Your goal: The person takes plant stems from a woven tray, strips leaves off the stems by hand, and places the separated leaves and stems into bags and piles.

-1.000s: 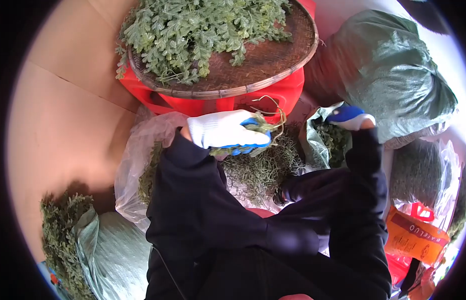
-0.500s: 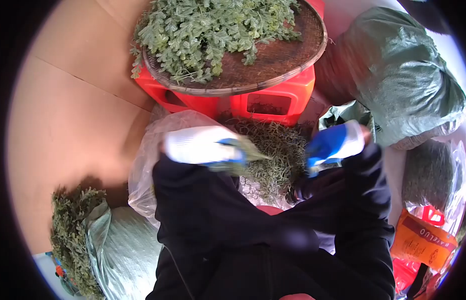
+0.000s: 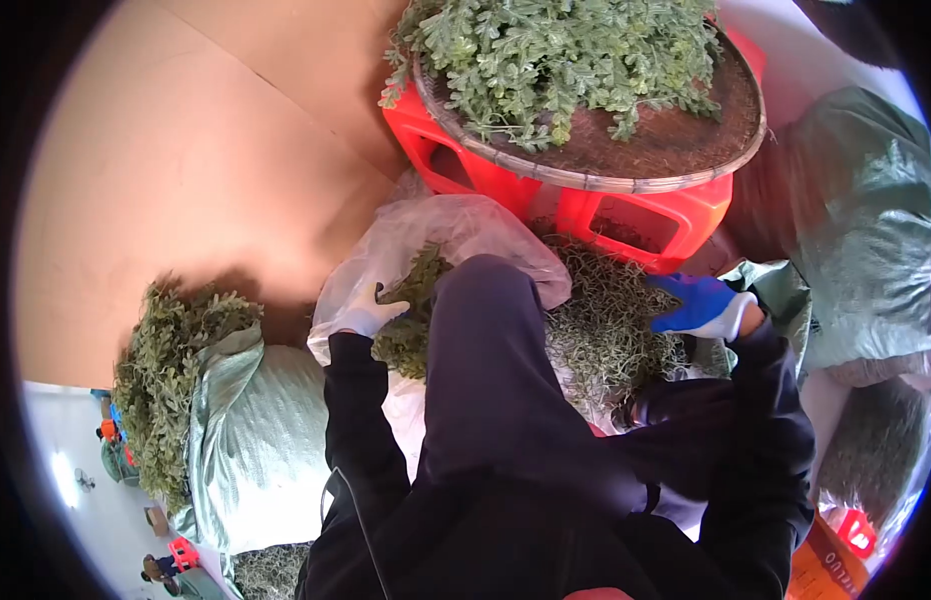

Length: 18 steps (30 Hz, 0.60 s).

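My left hand, in a white and blue glove, is at the clear plastic bag, left of my raised knee. Its fingers are apart beside green leafy sprigs in the bag; whether it still touches them is unclear. My right hand, in a blue and white glove, has its fingers spread over the right edge of a pile of thin dry stems and holds nothing. Beyond the hands, a round woven tray bears a heap of green leafy sprigs.
Red plastic stools hold up the tray. A large green sack stands at the right. On the left is a pale green sack with leafy sprigs at its mouth. An orange bag lies at the lower right.
The view has swung left, so the tray and stools appear farther right. My left hand has moved to the plastic bag, and its fingers have opened. My right hand now shows spread fingers.
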### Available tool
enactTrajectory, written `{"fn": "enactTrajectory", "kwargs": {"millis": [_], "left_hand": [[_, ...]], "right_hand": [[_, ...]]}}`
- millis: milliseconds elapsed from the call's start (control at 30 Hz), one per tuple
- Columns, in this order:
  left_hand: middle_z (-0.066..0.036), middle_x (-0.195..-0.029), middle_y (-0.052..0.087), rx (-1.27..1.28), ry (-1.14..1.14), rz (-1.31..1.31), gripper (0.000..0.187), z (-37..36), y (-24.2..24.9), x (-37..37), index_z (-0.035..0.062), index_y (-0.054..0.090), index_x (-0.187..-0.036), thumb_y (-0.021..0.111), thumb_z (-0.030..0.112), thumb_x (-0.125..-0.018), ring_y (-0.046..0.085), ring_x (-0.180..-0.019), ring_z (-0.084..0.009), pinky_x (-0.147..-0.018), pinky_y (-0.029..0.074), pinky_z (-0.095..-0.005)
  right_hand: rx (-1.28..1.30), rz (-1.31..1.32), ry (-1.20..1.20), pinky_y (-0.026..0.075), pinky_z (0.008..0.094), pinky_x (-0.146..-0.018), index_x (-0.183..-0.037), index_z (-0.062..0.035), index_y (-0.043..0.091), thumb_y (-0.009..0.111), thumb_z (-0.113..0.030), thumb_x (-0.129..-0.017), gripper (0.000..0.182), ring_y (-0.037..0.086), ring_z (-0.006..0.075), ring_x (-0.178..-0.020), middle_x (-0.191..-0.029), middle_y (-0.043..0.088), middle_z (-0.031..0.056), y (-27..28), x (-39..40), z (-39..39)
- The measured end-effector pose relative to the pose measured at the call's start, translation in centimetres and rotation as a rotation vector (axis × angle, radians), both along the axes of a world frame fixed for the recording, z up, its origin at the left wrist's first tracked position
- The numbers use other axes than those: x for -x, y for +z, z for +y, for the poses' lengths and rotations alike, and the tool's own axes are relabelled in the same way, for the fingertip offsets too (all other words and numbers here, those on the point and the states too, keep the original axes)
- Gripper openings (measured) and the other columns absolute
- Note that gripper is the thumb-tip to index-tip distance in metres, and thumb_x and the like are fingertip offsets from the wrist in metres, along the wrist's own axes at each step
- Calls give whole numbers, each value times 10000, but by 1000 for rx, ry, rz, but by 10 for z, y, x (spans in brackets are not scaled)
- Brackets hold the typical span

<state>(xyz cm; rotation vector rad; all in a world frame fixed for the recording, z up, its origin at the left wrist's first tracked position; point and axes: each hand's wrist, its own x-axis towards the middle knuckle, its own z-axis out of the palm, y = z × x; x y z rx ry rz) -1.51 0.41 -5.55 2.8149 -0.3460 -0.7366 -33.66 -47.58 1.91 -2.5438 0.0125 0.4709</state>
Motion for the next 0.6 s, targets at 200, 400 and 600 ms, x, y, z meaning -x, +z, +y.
{"fn": "enactTrajectory", "kwargs": {"millis": [200,400,600], "left_hand": [[-222,-1151,631,-73,-67,-156,678,-60,68,-14,-7,591,-1196,747,451,-721,597,-1113,-323,-938,466,-395],[-109,-1035,661,920,-316,-336,357,-207,136,13,-40,583,-1168,680,142,-876,615,-915,-131,-829,497,-290],[-152,-1092,646,288,-535,-750,451,-319,124,4,89,610,-1159,680,357,-803,611,-1021,-321,-937,435,-445]], "right_hand": [[-70,-142,-24,496,404,-877,-1269,-91,557,640,-175,-825,460,615,358,-1046,-1180,619,181,-12,-14,12],[-257,-335,-179,525,405,-729,-1097,-80,655,643,-142,-824,280,658,366,-855,-906,674,199,-32,-28,11],[-70,-321,-231,522,433,-717,-1094,-71,674,687,-399,-814,431,653,381,-826,-898,666,221,-3,-22,20]]}}
